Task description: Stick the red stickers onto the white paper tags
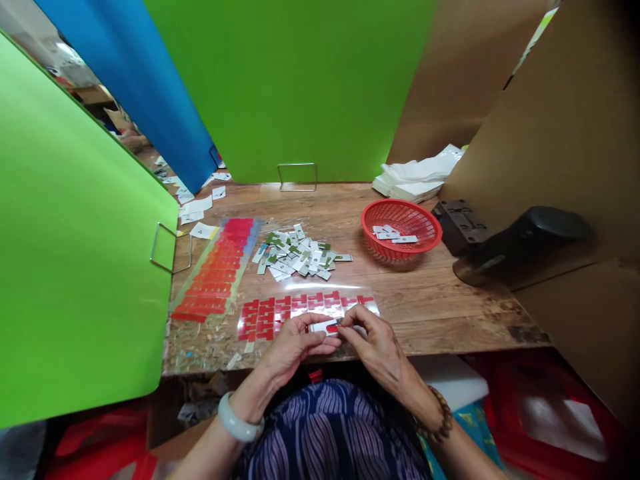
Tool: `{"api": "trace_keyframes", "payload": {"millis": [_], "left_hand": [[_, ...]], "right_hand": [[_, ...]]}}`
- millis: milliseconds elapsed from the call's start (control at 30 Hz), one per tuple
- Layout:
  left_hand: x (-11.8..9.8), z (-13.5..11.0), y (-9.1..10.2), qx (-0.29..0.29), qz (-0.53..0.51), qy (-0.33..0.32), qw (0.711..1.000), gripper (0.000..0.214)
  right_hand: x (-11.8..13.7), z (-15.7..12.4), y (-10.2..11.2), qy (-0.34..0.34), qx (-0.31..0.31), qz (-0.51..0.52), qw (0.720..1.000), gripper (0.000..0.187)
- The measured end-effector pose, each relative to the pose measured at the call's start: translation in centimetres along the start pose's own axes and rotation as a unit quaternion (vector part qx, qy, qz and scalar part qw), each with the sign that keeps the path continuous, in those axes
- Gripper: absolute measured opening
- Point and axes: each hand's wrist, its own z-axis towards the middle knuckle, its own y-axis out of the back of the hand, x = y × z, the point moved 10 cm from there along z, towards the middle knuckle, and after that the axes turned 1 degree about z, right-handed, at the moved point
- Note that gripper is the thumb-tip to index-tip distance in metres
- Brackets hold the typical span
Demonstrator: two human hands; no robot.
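My left hand (pixel 303 341) grips a small flat white-and-silver plate (pixel 320 327) near the table's front edge. A red patch shows on the plate's right part. My right hand (pixel 373 337) pinches at that right end, thumb and forefinger together; whatever lies between the fingertips is too small to name. Just beyond my hands lies a clear sheet of red T-shaped stickers (pixel 267 313). A loose pile of similar small plates (pixel 300 253), some with green parts, sits farther back on the wooden table (pixel 425 313).
Several plates lie in a red plastic basket (pixel 435 233) at the right. Beside it are a dark metal block (pixel 460 227) and a black cylinder (pixel 520 243). A stack of red sticker sheets (pixel 215 273) lies left. Green panels (pixel 300 87) and cardboard (pixel 565 147) wall the table.
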Motion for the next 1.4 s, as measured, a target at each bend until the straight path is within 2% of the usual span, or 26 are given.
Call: {"api": "trace_keyframes", "payload": {"millis": [633, 1167, 1400], "left_hand": [[0.19, 0.33, -0.16, 0.008, 0.009, 0.001, 1.0, 0.036], [0.19, 0.24, -0.1, -0.006, 0.009, 0.001, 1.0, 0.039], [0.07, 0.56, -0.05, -0.021, 0.034, -0.021, 0.999, 0.036]], "right_hand": [[-0.35, -0.06, 0.12, 0.0, -0.01, -0.005, 1.0, 0.01], [-0.58, -0.28, 0.06, -0.002, -0.015, -0.001, 1.0, 0.01], [-0.87, -0.28, 0.14, -0.012, -0.022, 0.011, 1.0, 0.01]]}}
